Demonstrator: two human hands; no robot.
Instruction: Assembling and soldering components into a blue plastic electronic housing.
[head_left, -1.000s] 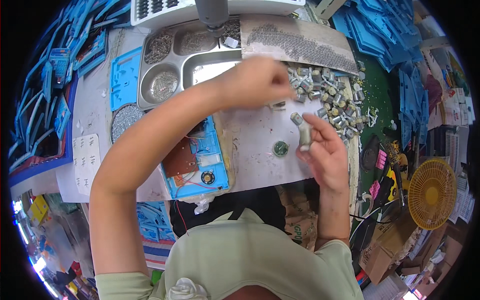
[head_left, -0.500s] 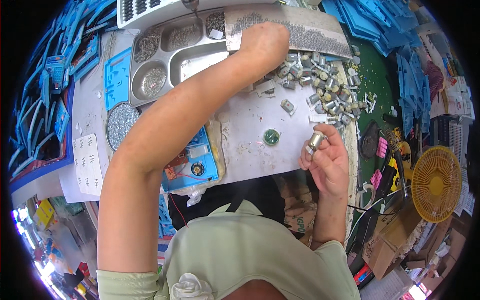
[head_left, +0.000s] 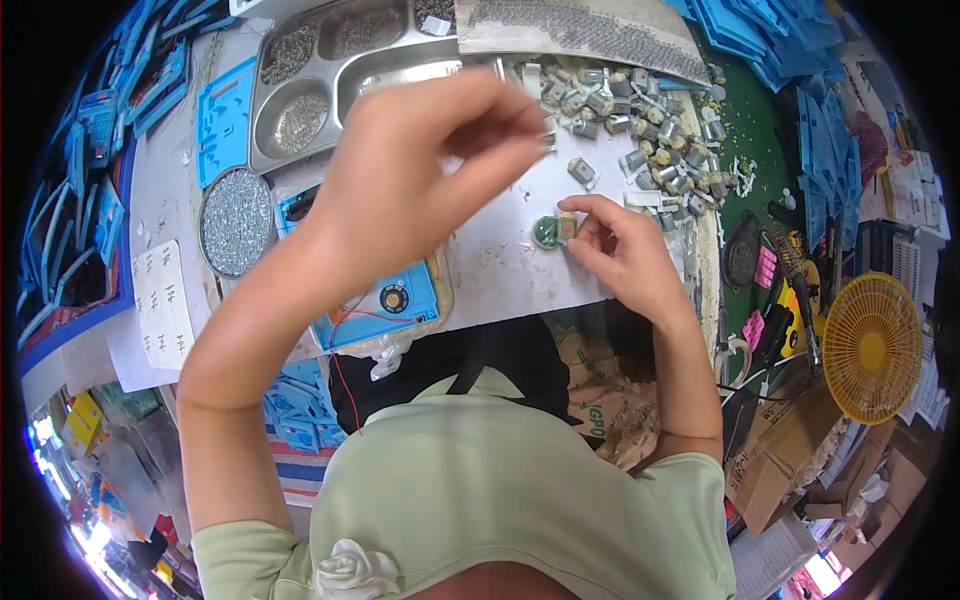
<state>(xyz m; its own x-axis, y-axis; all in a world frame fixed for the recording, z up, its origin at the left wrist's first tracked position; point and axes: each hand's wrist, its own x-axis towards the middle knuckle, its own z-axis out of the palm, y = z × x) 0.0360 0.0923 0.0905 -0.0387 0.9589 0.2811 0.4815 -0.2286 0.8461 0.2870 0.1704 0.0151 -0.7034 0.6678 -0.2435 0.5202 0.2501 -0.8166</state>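
My right hand holds a small metal motor between thumb and fingertips, low over the table. The motor's end meets a small round green dish. My left hand is raised in front of the metal tray, blurred by motion. Its thumb and fingers come together in a pinch; anything between them is too small and smeared to name. Beyond my hands, a pile of small motors with white fittings spreads out. A single motor lies apart from the pile.
A board bearing rows of tiny grey metal pieces lies at the back. The compartment tray contains small metal parts. A round tin of silvery bits stands left. Near it lies an opened blue casing with wires. A yellow fan stands right.
My left hand has come off the board, back toward me and to the left. My right hand has carried the motor leftward to the green dish.
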